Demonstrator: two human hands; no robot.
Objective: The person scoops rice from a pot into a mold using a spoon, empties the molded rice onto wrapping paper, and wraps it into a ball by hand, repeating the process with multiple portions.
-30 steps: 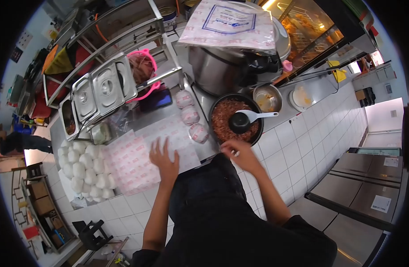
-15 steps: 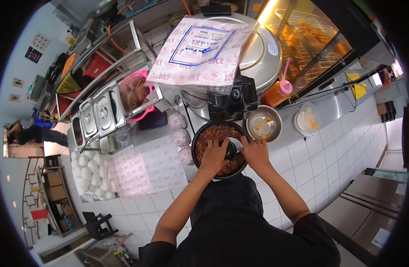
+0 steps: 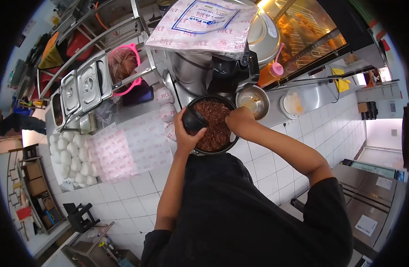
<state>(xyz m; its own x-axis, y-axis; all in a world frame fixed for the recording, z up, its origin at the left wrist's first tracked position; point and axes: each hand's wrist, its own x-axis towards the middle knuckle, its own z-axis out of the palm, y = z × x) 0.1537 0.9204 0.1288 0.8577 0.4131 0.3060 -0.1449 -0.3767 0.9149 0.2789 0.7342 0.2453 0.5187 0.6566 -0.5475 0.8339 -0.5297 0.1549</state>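
My left hand [image 3: 189,135] grips a small black bowl [image 3: 195,119], tilted over the left side of a round black pot. Reddish-brown cooked rice [image 3: 217,122] fills much of the pot [image 3: 213,151]. On the pot's right side my right hand [image 3: 241,122] is closed, its fingers bent over the rim. A white edge [image 3: 232,136] shows just below it, perhaps part of a flat scoop; the fingers hide most of it. Beside the right hand stands a metal bowl [image 3: 263,109] with yellowish scraps in it.
Printed wrapping sheets [image 3: 137,149] cover the counter's left, with white rounded pieces [image 3: 68,155] beyond them. Paper-wrapped parcels [image 3: 164,112] line the pot's left. Behind it stand a black-and-steel appliance [image 3: 231,71], a sheet pack [image 3: 200,26], lidded trays [image 3: 86,80] and a lit food case [image 3: 315,33].
The black bowl has moved from the pot's middle to its left side, now held by my left hand. My right hand has closed and turned over the right rim. The camera view has shifted.
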